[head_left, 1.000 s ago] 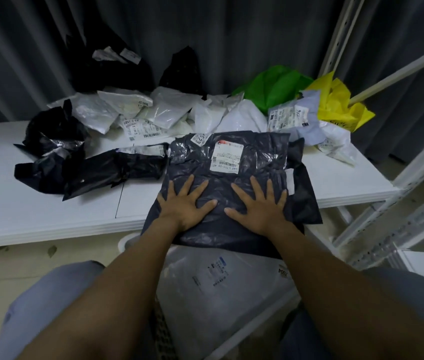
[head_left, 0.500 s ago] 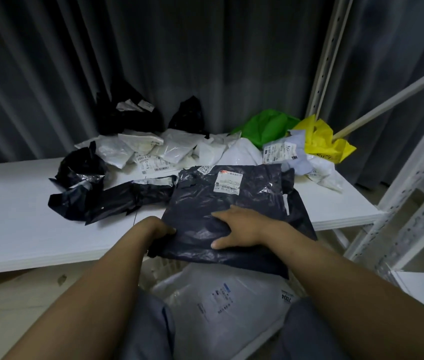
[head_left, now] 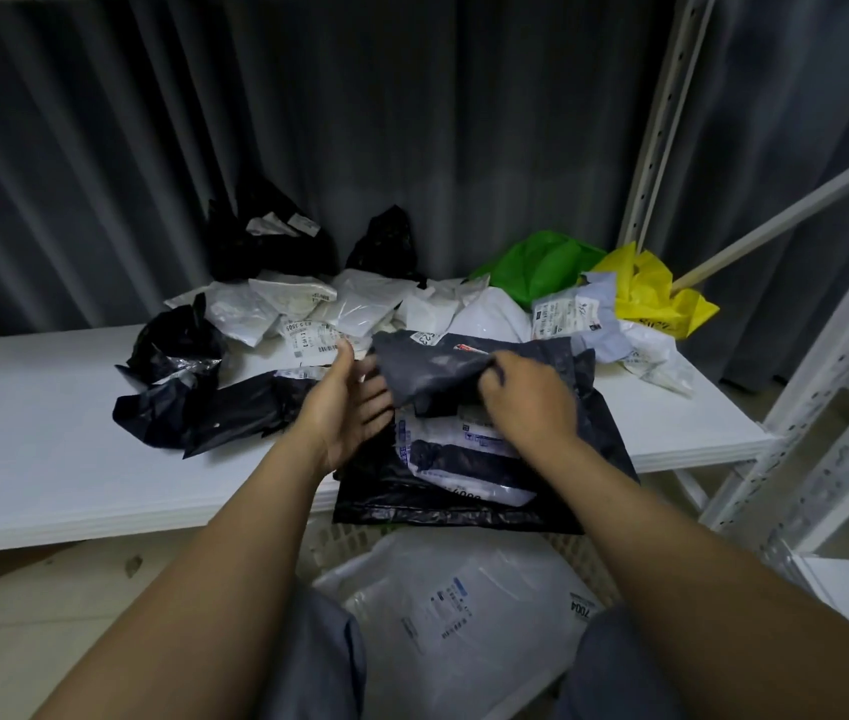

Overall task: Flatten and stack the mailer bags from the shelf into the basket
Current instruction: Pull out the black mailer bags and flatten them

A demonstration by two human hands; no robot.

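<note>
A dark grey mailer bag [head_left: 432,371] lies at the front of the white shelf [head_left: 48,459]; its near part is lifted and folded back. My right hand [head_left: 526,402] grips that raised edge with curled fingers. My left hand [head_left: 349,402] is held open beside the bag, palm towards it, fingertips at its underside. Under the lifted part a white labelled mailer [head_left: 464,444] lies on a flat black bag [head_left: 412,504] that overhangs the shelf edge. Below, the white lattice basket [head_left: 328,543] holds a flat white mailer [head_left: 464,615].
Crumpled bags are piled at the back of the shelf: black ones [head_left: 178,366] on the left, white ones [head_left: 360,304] in the middle, a green one [head_left: 541,262] and a yellow one [head_left: 645,293] on the right. White perforated shelf uprights [head_left: 827,407] stand at the right.
Both hands lay flat on the grey bag a second ago. Since then my right hand has gripped its near edge and folded it back, and my left hand has come off to the bag's left side.
</note>
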